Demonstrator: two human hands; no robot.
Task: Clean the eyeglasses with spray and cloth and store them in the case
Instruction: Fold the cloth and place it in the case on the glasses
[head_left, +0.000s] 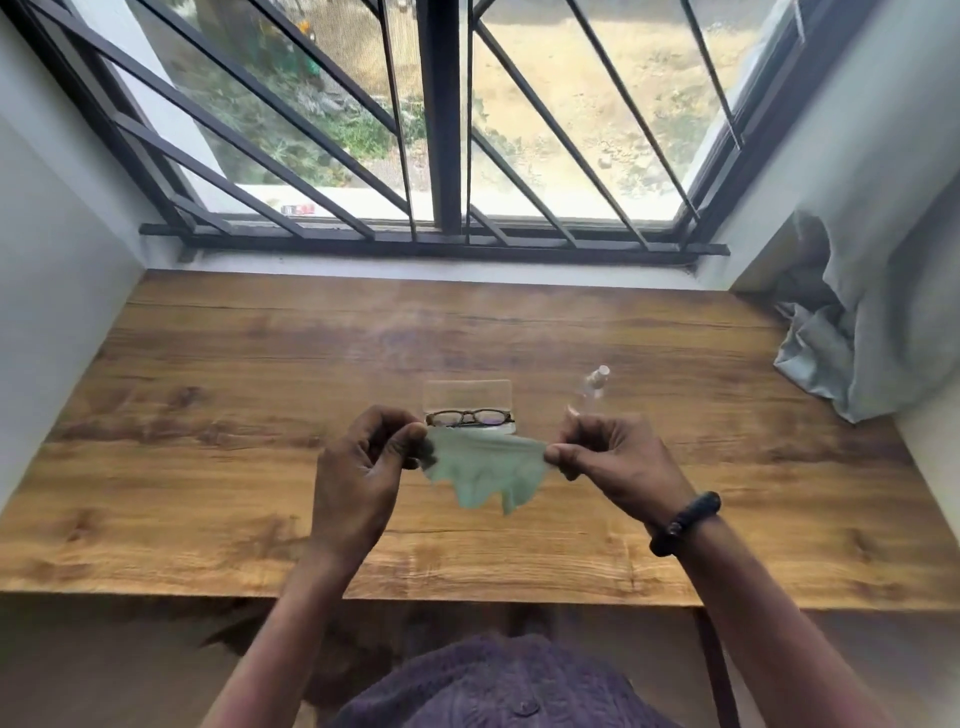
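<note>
I'm pinching the cloth (483, 467) with left hand (363, 467) and right hand (608, 462) before the case (467, 394); glasses (470, 417) are lying inside, closing seemingly remaining

- The left hand (363, 457) and the right hand (608, 457) pinch a pale green cloth (483, 467) by opposite edges, stretched between their fingertips.
- Just beyond the fingers, eyeglasses (470, 417) lie in an open clear case (467, 395).
- A small spray bottle (596, 382) stands past the right fingertips on the wooden table (208, 415).
</note>
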